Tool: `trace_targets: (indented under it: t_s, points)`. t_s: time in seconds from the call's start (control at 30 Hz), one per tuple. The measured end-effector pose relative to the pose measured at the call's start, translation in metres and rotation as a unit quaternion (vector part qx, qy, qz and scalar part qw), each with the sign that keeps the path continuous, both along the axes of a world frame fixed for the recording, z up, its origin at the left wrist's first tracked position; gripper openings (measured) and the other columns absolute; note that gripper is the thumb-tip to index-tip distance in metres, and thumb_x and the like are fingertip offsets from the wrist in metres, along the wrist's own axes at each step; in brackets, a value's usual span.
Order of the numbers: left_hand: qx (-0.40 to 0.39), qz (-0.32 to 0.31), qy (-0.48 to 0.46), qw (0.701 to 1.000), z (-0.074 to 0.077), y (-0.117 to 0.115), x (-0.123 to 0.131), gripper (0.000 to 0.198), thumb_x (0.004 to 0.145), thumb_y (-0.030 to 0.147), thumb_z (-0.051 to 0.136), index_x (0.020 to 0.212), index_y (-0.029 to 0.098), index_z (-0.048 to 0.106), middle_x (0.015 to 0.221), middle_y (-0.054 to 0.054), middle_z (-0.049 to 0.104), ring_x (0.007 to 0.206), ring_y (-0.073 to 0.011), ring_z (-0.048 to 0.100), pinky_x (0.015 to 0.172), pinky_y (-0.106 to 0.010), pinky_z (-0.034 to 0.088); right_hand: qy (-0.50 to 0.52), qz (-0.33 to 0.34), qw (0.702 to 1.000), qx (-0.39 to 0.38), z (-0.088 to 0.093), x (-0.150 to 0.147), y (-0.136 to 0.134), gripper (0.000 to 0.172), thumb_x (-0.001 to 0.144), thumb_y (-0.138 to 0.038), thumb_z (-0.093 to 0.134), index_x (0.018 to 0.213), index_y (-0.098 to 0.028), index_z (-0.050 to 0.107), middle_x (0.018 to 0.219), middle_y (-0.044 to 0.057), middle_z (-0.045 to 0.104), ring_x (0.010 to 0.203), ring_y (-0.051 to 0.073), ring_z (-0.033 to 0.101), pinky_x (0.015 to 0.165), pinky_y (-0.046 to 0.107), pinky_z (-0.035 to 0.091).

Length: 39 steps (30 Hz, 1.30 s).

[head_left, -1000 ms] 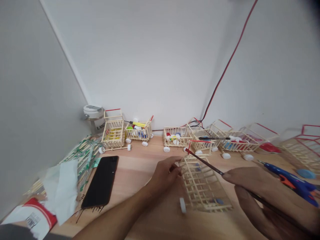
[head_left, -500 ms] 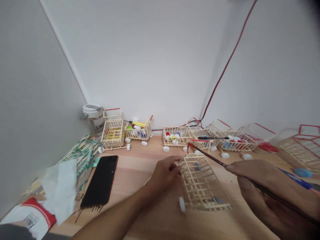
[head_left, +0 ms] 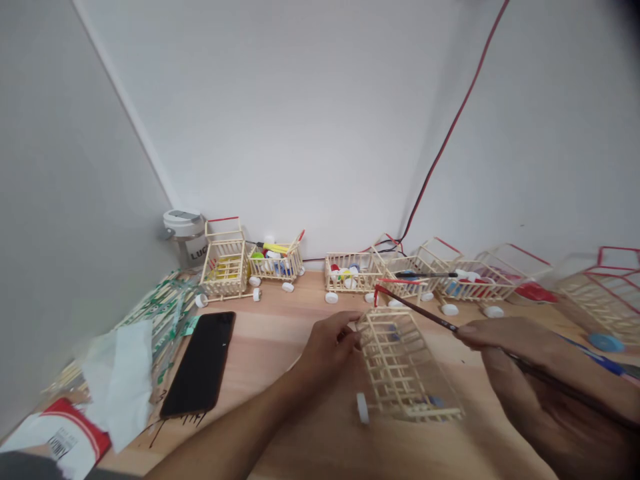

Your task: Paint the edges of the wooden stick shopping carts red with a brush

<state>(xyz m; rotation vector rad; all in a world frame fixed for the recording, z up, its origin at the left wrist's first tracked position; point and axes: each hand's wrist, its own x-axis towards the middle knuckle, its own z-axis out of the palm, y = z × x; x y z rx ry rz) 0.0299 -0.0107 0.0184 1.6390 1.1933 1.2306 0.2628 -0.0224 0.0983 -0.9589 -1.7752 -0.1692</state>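
Observation:
A small cart built of pale wooden sticks lies tilted on the wooden table, with a white cap wheel at its lower left. My left hand pinches the cart's near left edge, fingers closed on the sticks. My right hand holds a thin dark paintbrush like a pen. The brush tip rests at the red-painted handle at the cart's far end.
A row of finished stick carts with red handles and coloured caps lines the wall. A black phone lies to the left, beside packets of sticks and a white paper. A jar stands in the corner. A blue glue gun lies at right.
My right hand and the brush have shifted slightly left and up along the cart's handle. The left hand keeps its hold, and the view has drifted a little to the right.

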Motion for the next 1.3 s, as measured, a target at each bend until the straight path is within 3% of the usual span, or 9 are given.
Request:
trace_targets:
  t_s: [0.13,0.23,0.37,0.53,0.97,1.17,1.3]
  points:
    - [-0.018,-0.002,-0.015,1.000,0.002,-0.001,-0.001,0.046,0.081,0.009,0.050,0.123,0.021,0.066,0.093,-0.003,0.073,0.074,-0.0151,0.064,0.070,-0.024,0.049,0.063,0.020,0.998,-0.013,0.000,-0.004,0.000,0.010,0.085,-0.027,0.057,0.083,-0.028,0.066,0.078,-0.002,0.066,0.076,0.013,0.063,0.072,0.027,0.052]
    - [-0.025,0.003,-0.022,0.999,0.002,-0.001,-0.001,0.044,0.081,0.011,0.051,0.121,0.019,0.066,0.080,-0.002,0.071,0.071,-0.0153,0.063,0.069,-0.024,0.048,0.152,0.030,0.986,-0.068,-0.004,-0.008,0.010,0.013,0.086,-0.030,0.057,0.081,-0.025,0.068,0.074,-0.001,0.065,0.072,0.013,0.062,0.064,0.027,0.050]
    - [-0.031,0.000,-0.029,0.999,0.002,-0.001,-0.002,0.041,0.084,0.014,0.052,0.122,0.019,0.066,0.077,-0.001,0.069,0.070,-0.0150,0.061,0.068,-0.024,0.047,0.237,0.065,0.956,-0.160,-0.016,-0.009,0.023,0.018,0.085,-0.038,0.059,0.088,-0.023,0.069,0.082,0.001,0.066,0.072,0.015,0.062,0.067,0.032,0.051]
    - [-0.026,-0.004,-0.030,0.999,0.003,0.000,-0.003,0.040,0.084,0.015,0.052,0.121,0.018,0.066,0.080,-0.002,0.070,0.072,-0.0154,0.062,0.068,-0.024,0.047,0.203,0.059,0.963,-0.169,-0.023,-0.001,0.023,0.018,0.085,-0.038,0.059,0.084,-0.023,0.068,0.078,0.000,0.064,0.074,0.014,0.061,0.070,0.029,0.049]
    - [-0.027,0.008,-0.028,0.999,0.002,0.000,-0.001,0.038,0.085,0.015,0.052,0.120,0.020,0.067,0.079,0.000,0.070,0.071,-0.0141,0.062,0.068,-0.023,0.046,0.135,0.029,0.983,-0.119,-0.018,-0.002,0.013,0.013,0.086,-0.034,0.057,0.083,-0.026,0.067,0.075,-0.003,0.064,0.076,0.013,0.063,0.071,0.025,0.048]
    - [-0.035,0.002,-0.025,0.999,0.001,0.001,-0.002,0.039,0.084,0.016,0.054,0.122,0.020,0.066,0.080,-0.001,0.071,0.072,-0.0152,0.063,0.068,-0.023,0.048,0.089,0.080,0.992,-0.047,-0.010,-0.012,0.003,0.011,0.085,-0.024,0.056,0.085,-0.028,0.066,0.077,-0.004,0.065,0.072,0.011,0.063,0.066,0.023,0.050]
    - [-0.029,0.005,-0.019,0.999,0.002,0.001,-0.002,0.039,0.084,0.015,0.054,0.120,0.019,0.066,0.080,-0.002,0.071,0.073,-0.0160,0.064,0.067,-0.024,0.048,0.042,0.080,0.996,-0.028,-0.008,-0.014,-0.001,0.012,0.084,-0.024,0.056,0.087,-0.029,0.066,0.081,-0.004,0.067,0.075,0.013,0.065,0.069,0.025,0.053]
